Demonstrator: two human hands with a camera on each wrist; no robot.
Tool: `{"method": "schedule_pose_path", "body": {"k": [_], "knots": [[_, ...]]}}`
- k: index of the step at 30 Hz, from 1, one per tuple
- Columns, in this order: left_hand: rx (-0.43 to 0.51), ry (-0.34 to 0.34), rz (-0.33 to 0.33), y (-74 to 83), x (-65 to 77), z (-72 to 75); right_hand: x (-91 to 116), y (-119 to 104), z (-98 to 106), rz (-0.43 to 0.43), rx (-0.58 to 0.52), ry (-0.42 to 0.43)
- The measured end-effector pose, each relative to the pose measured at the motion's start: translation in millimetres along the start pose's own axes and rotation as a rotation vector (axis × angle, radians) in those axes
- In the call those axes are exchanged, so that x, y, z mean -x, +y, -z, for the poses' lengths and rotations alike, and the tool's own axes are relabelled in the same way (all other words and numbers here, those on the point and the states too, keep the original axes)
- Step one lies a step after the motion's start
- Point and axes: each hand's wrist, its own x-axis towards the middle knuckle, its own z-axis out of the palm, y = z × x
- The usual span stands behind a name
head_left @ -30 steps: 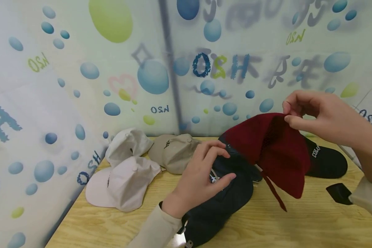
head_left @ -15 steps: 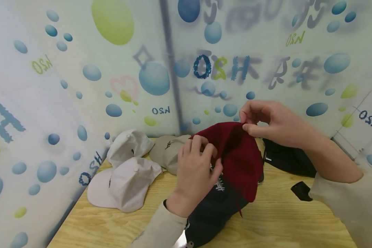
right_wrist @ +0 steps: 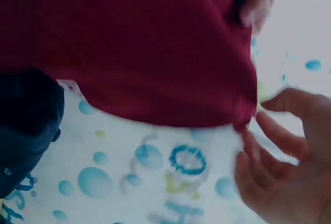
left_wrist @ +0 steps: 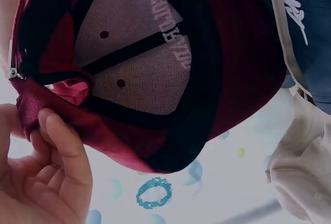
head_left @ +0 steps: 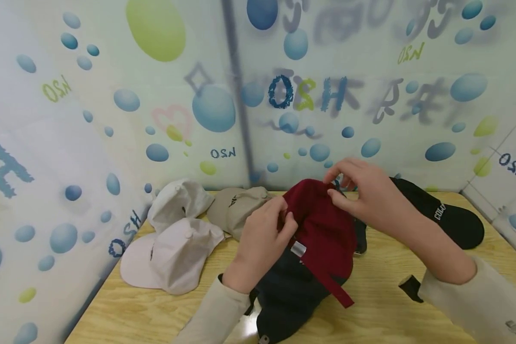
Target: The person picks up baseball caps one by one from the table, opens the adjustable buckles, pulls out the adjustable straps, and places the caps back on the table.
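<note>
A dark red cap hangs above a dark navy cap, its thin strap dangling toward the front. At its left edge my left hand pinches the fabric between thumb and fingers. The left wrist view looks into the crown, with that hand on the rim beside a metal buckle. By the top of the red cap is my right hand, thumb and fingers spread apart. In the right wrist view its fingertips are at the cap's corner; whether they touch it is hard to tell.
On the left of the wooden table sit a pale pink cap, a white cap and a beige cap. A black cap lies at the right. Another dark cap shows partly behind the red one. Printed cloth walls enclose the table.
The red cap has moved left and down over the navy cap and turned. My left hand has taken its edge. My right hand, which pinched its top, has loosened its fingers.
</note>
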Motion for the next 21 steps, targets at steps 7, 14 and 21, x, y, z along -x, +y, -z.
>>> {"method": "schedule_pose_path", "body": {"k": [7, 14, 21], "knots": [[0.077, -0.014, 0.054, -1.5, -4.2, -1.9, 30.0, -25.6, -18.5, 0.06, -0.004, -0.091], [0.172, -0.022, 0.1, -4.2, -4.5, -0.8, 36.3, -27.6, -32.0, -0.02, -0.09, -0.254], [0.331, -0.059, 0.183, -4.1, -4.3, 0.0, 37.8, -22.6, -37.7, -0.073, -0.245, -0.207]]}}
